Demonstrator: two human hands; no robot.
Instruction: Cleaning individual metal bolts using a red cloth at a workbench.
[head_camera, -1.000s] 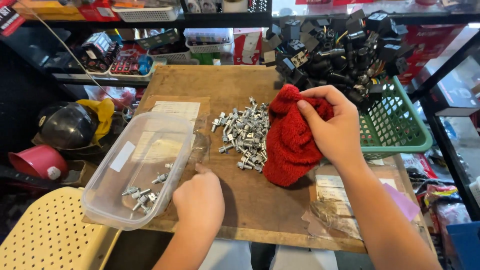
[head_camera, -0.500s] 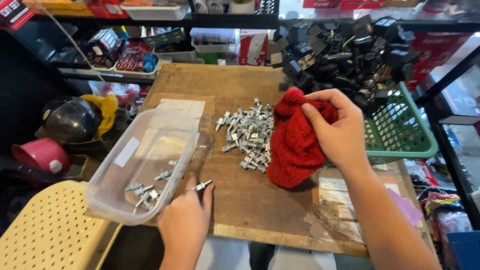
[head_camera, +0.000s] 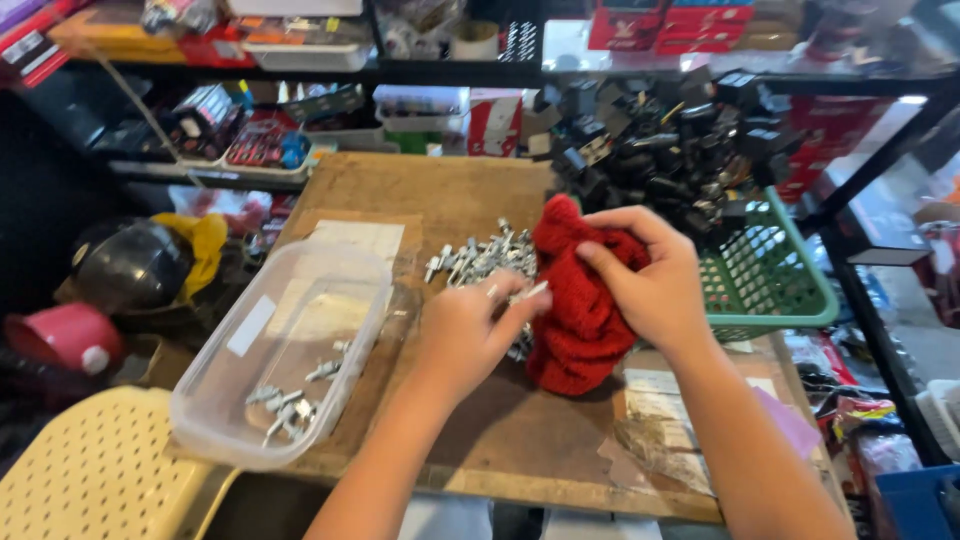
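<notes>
My right hand (head_camera: 652, 285) grips a bunched red cloth (head_camera: 578, 305) at the middle of the wooden table (head_camera: 430, 190). My left hand (head_camera: 470, 330) pinches a small metal bolt (head_camera: 530, 292) and holds it against the cloth's left side. A pile of similar silver bolts (head_camera: 480, 258) lies just beyond my left hand. A clear plastic tub (head_camera: 290, 350) to the left holds several bolts (head_camera: 285, 405) at its near end.
A green plastic basket (head_camera: 770, 280) heaped with black parts (head_camera: 660, 140) stands at the right. Paper sheets (head_camera: 660, 420) lie at the table's near right. A cream perforated chair (head_camera: 95, 480), a black helmet (head_camera: 125, 262) and cluttered shelves (head_camera: 300, 60) surround the table.
My left hand has come up from beside the tub with a bolt and moved right to the red cloth. My right hand keeps its grip on the cloth.
</notes>
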